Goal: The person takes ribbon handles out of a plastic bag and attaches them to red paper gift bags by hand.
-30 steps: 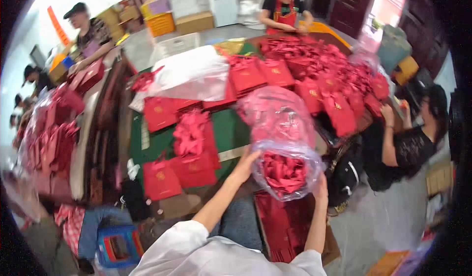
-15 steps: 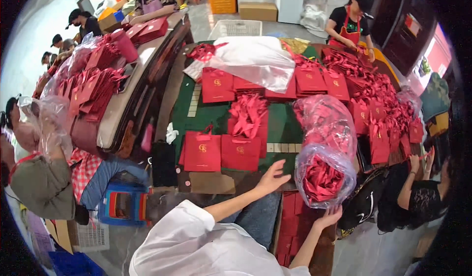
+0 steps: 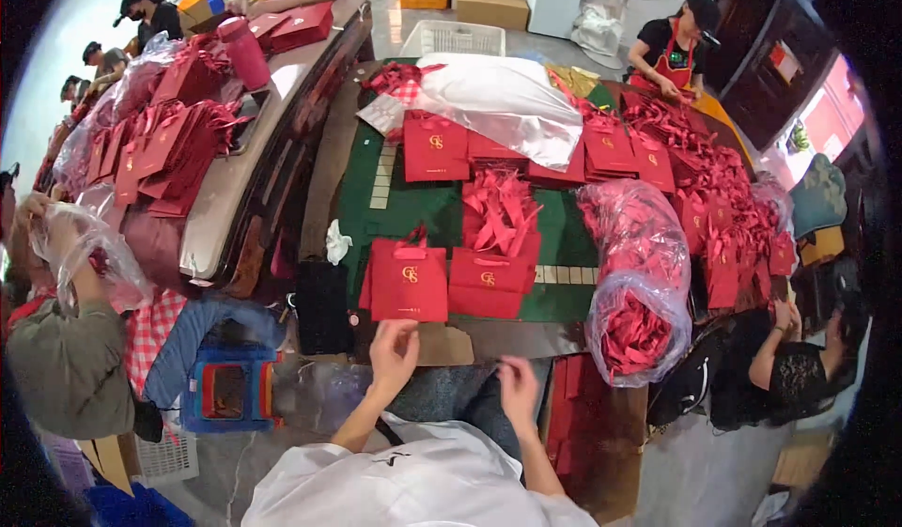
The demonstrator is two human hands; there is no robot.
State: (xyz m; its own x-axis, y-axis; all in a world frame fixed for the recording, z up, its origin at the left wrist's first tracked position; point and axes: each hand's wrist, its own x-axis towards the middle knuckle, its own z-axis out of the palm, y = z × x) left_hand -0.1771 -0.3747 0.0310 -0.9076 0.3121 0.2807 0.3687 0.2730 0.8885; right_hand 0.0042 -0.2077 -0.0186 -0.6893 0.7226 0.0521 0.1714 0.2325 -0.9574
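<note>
My left hand (image 3: 393, 358) is just below the near edge of a red paper gift bag (image 3: 407, 283), fingers loosely curved and apart, with nothing seen in it. My right hand (image 3: 518, 391) hovers in front of the table edge, its fingers slightly bent and nothing visible between them. Beside the first bag lies a second red gift bag (image 3: 487, 286). Behind that one, a pile of red ribbon handles (image 3: 501, 209) rests on more bags. To the right, a long clear plastic sack (image 3: 641, 325) stuffed with red ribboned pieces lies with its end toward me.
Red bags (image 3: 435, 147) line the back of the green mat (image 3: 366, 217), partly under a white plastic sheet (image 3: 507, 100). Heaps of ribboned bags (image 3: 728, 212) fill the right side. A co-worker in a red apron (image 3: 665, 57) stands far right. A blue stool (image 3: 230, 391) is at left.
My right hand has left the plastic sack and moved left. My left hand has moved left, toward the front gift bag. The whole view has shifted slightly.
</note>
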